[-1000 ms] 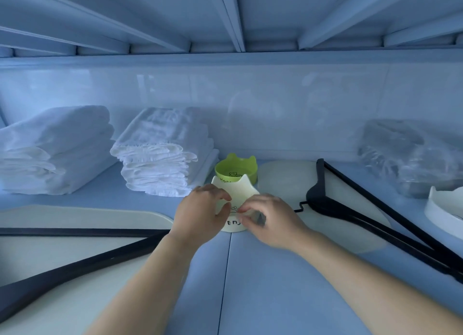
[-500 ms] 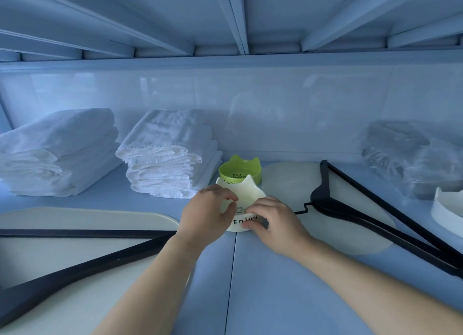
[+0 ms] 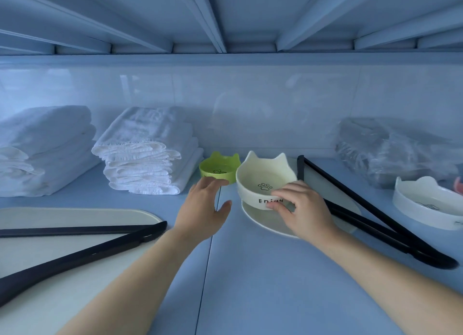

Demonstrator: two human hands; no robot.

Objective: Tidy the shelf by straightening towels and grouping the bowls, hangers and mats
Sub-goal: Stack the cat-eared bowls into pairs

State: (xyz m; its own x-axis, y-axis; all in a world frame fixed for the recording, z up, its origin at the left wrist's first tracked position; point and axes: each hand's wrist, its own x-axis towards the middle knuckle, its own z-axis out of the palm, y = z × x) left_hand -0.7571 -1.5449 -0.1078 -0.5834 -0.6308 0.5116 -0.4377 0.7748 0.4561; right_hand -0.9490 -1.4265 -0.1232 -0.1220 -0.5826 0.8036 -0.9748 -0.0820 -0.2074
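Bowls are what I am grouping, so I read the shelf (image 3: 250, 284) from the left edge of the frame across.

Far left, two stacks of folded towels (image 3: 147, 154) stand at the back. Below them a black hanger (image 3: 100, 252) lies over a rectangular mat (image 3: 75, 216).

Left of centre, my left hand (image 3: 201, 209) is released, fingers straight and spread, holding nothing. Its fingertips reach the front of the green bowl (image 3: 218, 170); whether they touch it, I cannot tell.

At centre, the cream bowl (image 3: 260, 179) stands upright on the near edge of a round mat (image 3: 265, 220), just beside the green bowl and perhaps touching it. My right hand (image 3: 304, 209) is grasping the cream bowl, fingers curled against its front wall over the lettering.

Further right, a second hanger (image 3: 433, 259) runs its long axis from upper centre down to lower right, lying partly on the round mat. It sits between the cream bowl and a white bowl (image 3: 426, 206) at the right edge.

That is the relation I weigh. Two bowls are together at centre and the third is well apart to the right, beyond the hanger. The right hand is nearer to it, so I judge that hand should fetch it, passing over the hanger bars rather than dragging through them.
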